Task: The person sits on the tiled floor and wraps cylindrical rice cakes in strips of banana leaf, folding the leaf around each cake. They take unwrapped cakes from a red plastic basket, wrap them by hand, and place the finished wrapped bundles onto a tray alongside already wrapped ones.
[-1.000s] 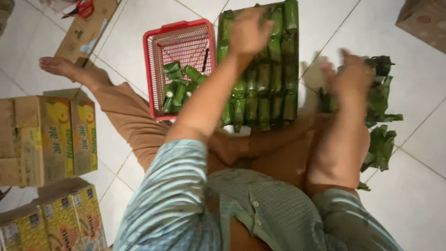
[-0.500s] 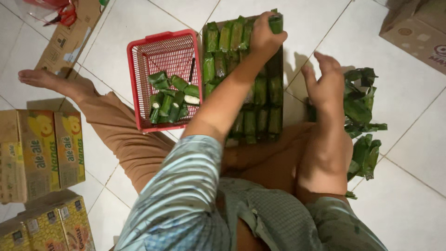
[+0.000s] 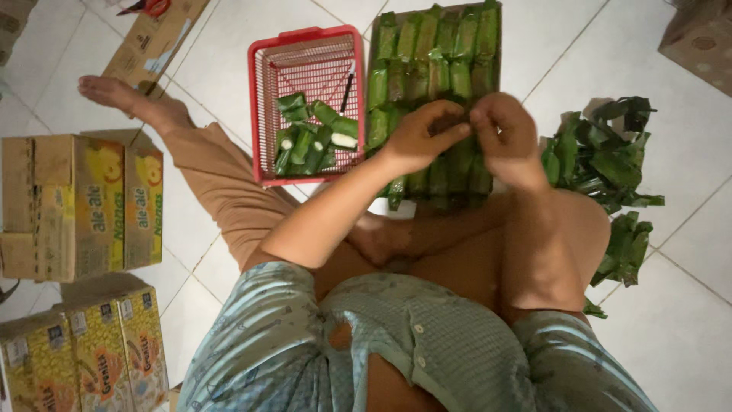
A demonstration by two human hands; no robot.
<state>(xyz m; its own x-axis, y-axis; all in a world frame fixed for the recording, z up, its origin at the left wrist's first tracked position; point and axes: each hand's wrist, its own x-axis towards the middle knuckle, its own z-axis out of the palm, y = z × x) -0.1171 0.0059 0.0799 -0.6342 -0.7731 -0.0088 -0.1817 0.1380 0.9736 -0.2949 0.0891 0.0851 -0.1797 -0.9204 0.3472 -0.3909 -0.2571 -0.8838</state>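
Both hands, left [image 3: 419,137] and right [image 3: 505,139], pinch together over the tray [image 3: 435,69] of leaf rolls, fingers curled on something small, basket [image 3: 305,103] and loose leaves [image 3: 598,156] within reach.

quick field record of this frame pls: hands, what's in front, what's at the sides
left hand: fingers pinched together, meeting the right hand over the leaf-wrapped rolls
right hand: fingertips against the left hand; what they pinch is hidden
leaf-wrapped rolls: green, packed in rows, straight ahead
red basket: left of the rows, holds a few loose rolls
loose leaves: heaped on the floor to the right
cardboard boxes: stacked at far left
floor: white tile
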